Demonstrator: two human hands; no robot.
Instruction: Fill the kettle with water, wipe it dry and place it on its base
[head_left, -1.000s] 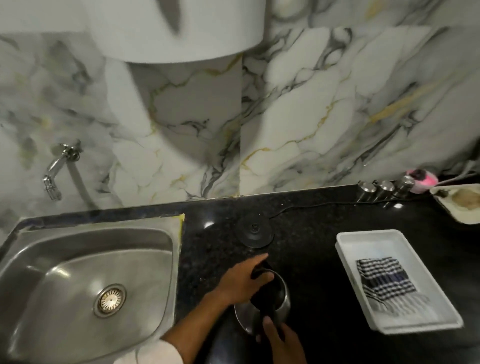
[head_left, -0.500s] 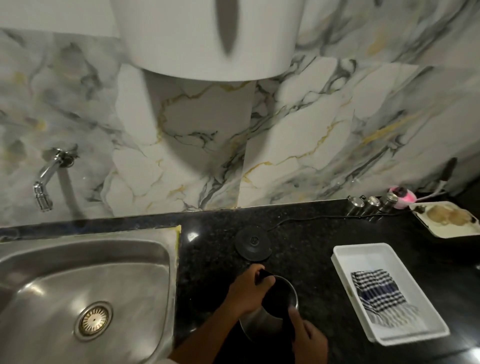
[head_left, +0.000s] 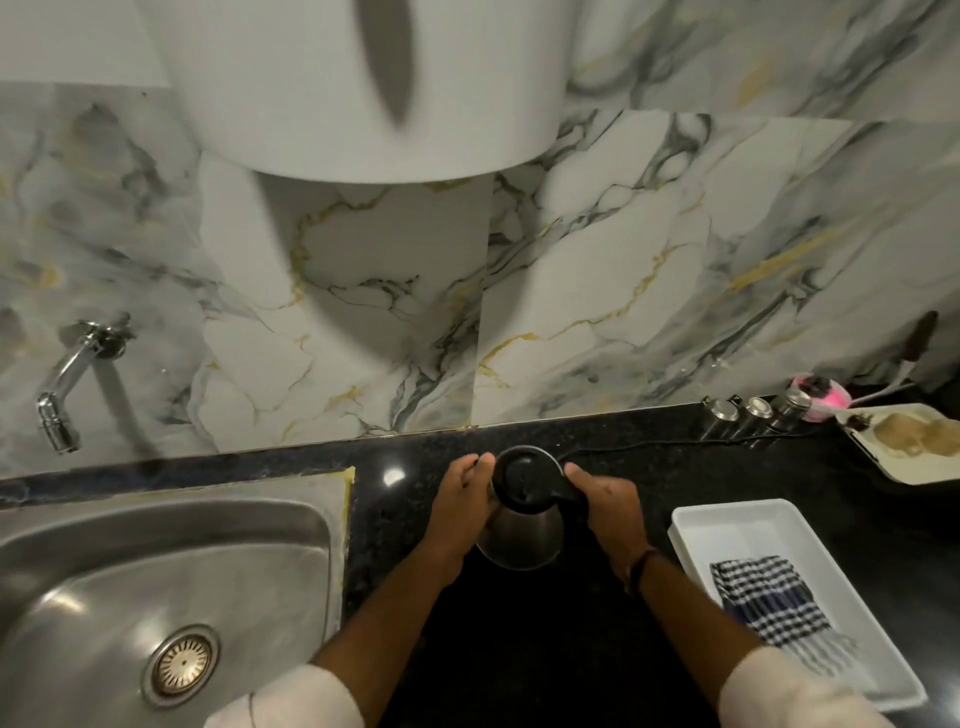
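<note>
The steel kettle (head_left: 523, 538) stands upright on the black counter near the wall, its black lid (head_left: 525, 480) closed. My left hand (head_left: 461, 501) presses against its left side, fingers reaching up to the lid rim. My right hand (head_left: 607, 503) grips the black handle on the right. The kettle sits where the base's black cord (head_left: 639, 446) ends, and the base itself is hidden beneath it. A blue-and-white checked cloth (head_left: 769, 603) lies in a white tray (head_left: 727, 525) to the right.
A steel sink (head_left: 156, 571) with a round drain fills the left, and a chrome tap (head_left: 62, 395) juts from the marble wall above it. Three small metal shakers (head_left: 753, 415), a pink item (head_left: 826, 397) and a plate (head_left: 914, 441) stand at the back right. A white cylinder (head_left: 363, 88) hangs overhead.
The kettle's lid, open before, is now closed. The kettle has moved away from me onto the spot where the round base lay. My right hand has shifted to the handle.
</note>
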